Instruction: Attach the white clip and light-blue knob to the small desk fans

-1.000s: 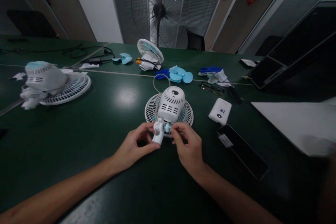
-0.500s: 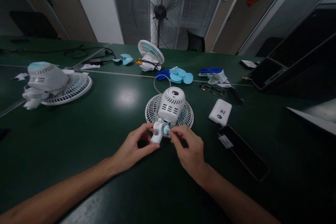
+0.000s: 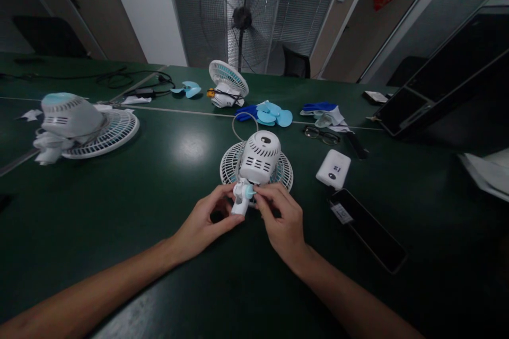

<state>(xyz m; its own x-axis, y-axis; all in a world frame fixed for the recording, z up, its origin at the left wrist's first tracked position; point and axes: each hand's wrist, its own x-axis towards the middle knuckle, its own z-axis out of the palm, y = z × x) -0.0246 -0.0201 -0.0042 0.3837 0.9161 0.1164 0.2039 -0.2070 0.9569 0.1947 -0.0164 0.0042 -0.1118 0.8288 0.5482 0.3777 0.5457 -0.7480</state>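
Note:
A small white fan (image 3: 261, 156) lies grille-down on the dark green table, its motor housing facing up. At its near end is a white clamp bracket (image 3: 240, 198), pinched between the thumb and fingers of my left hand (image 3: 207, 217). A light blue knob (image 3: 250, 192) sticks out from the bracket's right side. The thumb and index finger of my right hand (image 3: 281, 220) are closed on that knob. The fan's pale cord (image 3: 234, 126) loops behind the housing.
Another white fan (image 3: 71, 119) lies grille-down at left, and a third (image 3: 226, 85) stands at the back. Blue fan blades (image 3: 274, 114), gloves (image 3: 322, 108), glasses (image 3: 322, 135), a white power bank (image 3: 334, 168) and a phone (image 3: 369, 230) lie around the table.
My right hand has shifted slightly left and up with the knob, which has turned. The bracket has moved a little to the right in my left hand.

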